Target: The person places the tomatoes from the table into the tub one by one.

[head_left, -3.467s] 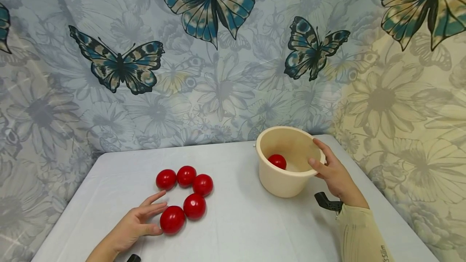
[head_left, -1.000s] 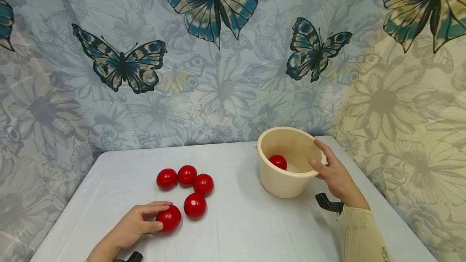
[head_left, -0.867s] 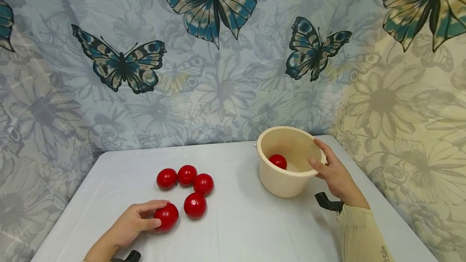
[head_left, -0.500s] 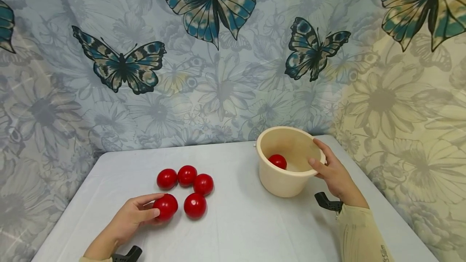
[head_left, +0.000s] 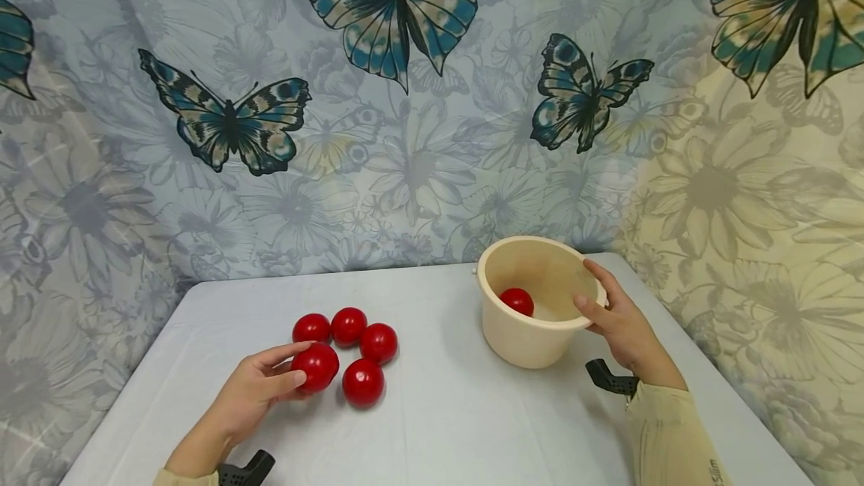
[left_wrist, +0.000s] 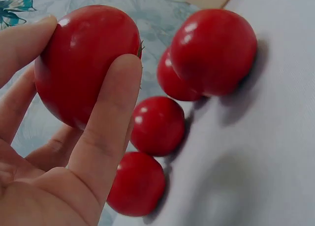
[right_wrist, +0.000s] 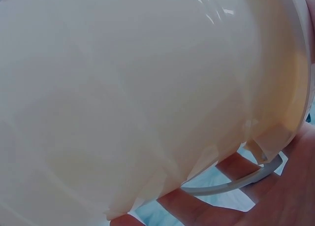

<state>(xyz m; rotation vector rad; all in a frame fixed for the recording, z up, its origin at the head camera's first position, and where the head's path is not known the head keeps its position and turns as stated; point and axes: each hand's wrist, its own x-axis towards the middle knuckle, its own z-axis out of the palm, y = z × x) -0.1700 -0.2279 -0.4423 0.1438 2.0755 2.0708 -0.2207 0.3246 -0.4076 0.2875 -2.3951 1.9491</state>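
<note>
My left hand [head_left: 253, 388] holds a red tomato [head_left: 316, 367] between thumb and fingers; in the left wrist view the held tomato [left_wrist: 88, 63] shows a bit of green stem beside the thumb. Several other tomatoes lie close by, the nearest one [head_left: 363, 382] just right of the held one. At the right, my right hand [head_left: 624, 321] grips the rim of a cream bucket [head_left: 523, 343], thumb inside. One tomato [head_left: 517, 301] sits within it. The right wrist view is filled by the bucket's wall [right_wrist: 123, 88], with fingers under it and the grey handle [right_wrist: 236, 182] near the palm.
A white cloth covers the table [head_left: 445, 433]. Behind it hangs a butterfly-and-flower printed curtain [head_left: 418, 171], close to the table's back edge. White cloth lies between the tomatoes and the bucket.
My left hand has taken hold of the nearest tomato, drawn it left from the group, then raised it and moved it away from me. The right hand and bucket have stayed in place.
</note>
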